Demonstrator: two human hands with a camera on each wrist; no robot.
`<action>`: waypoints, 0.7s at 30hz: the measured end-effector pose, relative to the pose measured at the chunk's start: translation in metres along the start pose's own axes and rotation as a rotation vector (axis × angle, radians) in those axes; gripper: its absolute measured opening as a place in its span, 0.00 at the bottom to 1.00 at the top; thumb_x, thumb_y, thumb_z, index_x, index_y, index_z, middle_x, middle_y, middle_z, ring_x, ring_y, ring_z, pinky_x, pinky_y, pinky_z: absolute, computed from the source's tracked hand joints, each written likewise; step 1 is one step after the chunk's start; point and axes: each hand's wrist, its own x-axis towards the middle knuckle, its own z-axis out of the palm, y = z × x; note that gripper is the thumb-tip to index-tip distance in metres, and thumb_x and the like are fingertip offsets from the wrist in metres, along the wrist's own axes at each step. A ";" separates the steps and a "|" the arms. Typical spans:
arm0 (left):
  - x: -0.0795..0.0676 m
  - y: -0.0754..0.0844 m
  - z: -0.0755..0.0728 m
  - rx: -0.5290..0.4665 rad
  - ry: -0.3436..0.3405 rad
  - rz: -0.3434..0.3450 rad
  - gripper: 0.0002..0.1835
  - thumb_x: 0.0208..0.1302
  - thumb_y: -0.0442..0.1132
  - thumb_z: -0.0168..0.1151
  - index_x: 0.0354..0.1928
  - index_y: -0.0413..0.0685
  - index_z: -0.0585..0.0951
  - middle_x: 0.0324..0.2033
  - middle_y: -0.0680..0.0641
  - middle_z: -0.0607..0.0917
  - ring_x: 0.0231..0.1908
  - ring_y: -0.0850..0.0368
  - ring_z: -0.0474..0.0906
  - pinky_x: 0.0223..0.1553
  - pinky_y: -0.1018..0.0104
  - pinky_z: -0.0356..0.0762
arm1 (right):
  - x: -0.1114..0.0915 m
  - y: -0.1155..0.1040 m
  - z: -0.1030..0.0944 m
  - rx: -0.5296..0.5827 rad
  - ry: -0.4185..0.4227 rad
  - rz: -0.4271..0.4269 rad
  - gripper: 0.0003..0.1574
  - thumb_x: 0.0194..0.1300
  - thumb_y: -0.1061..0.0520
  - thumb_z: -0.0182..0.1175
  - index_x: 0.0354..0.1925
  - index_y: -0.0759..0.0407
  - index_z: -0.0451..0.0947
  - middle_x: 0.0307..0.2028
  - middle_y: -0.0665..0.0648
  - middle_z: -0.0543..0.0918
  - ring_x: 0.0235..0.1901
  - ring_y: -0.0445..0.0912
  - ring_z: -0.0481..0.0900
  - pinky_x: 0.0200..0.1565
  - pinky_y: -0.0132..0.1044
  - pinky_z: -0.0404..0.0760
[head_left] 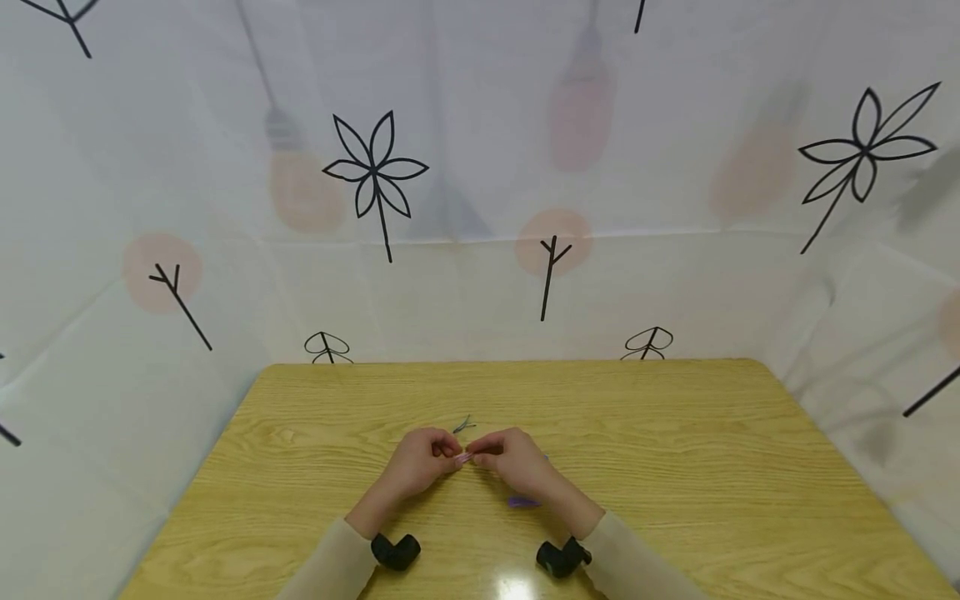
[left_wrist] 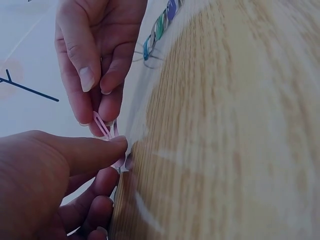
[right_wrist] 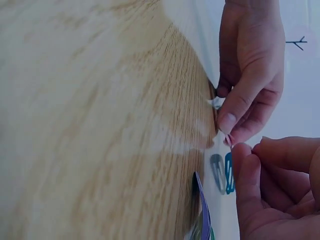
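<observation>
2 hands (head_left: 422, 462), 1 pink clip (head_left: 463, 457)
</observation>
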 end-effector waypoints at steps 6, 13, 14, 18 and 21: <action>-0.002 0.003 0.000 0.014 -0.011 -0.015 0.06 0.63 0.45 0.71 0.32 0.54 0.85 0.26 0.58 0.80 0.27 0.60 0.73 0.30 0.64 0.71 | 0.000 0.002 0.000 0.040 0.009 0.000 0.12 0.69 0.57 0.64 0.47 0.59 0.87 0.44 0.54 0.87 0.46 0.47 0.83 0.43 0.40 0.81; -0.004 0.005 -0.001 0.015 -0.023 0.014 0.04 0.65 0.43 0.69 0.34 0.54 0.84 0.28 0.58 0.81 0.29 0.62 0.75 0.34 0.64 0.74 | -0.001 0.002 0.000 0.109 0.055 -0.023 0.13 0.67 0.58 0.66 0.47 0.64 0.85 0.42 0.56 0.87 0.42 0.47 0.84 0.40 0.36 0.81; -0.005 0.005 -0.001 0.016 -0.023 0.022 0.03 0.65 0.42 0.69 0.34 0.54 0.84 0.28 0.58 0.81 0.29 0.62 0.75 0.34 0.64 0.74 | -0.001 0.002 0.000 0.113 0.063 -0.023 0.13 0.67 0.59 0.66 0.48 0.64 0.85 0.42 0.57 0.87 0.41 0.47 0.84 0.40 0.36 0.81; -0.006 0.004 -0.001 0.016 -0.019 0.032 0.03 0.65 0.42 0.69 0.35 0.55 0.84 0.28 0.59 0.81 0.30 0.63 0.76 0.35 0.64 0.74 | -0.001 0.002 0.000 0.113 0.088 -0.012 0.14 0.67 0.59 0.66 0.48 0.65 0.85 0.42 0.57 0.87 0.40 0.46 0.84 0.38 0.37 0.81; -0.005 0.005 -0.001 0.008 -0.015 0.036 0.03 0.65 0.42 0.69 0.35 0.56 0.84 0.28 0.59 0.81 0.29 0.63 0.75 0.34 0.64 0.74 | -0.002 0.002 0.000 0.121 0.100 0.006 0.15 0.66 0.56 0.67 0.48 0.63 0.85 0.41 0.56 0.87 0.39 0.46 0.84 0.38 0.39 0.80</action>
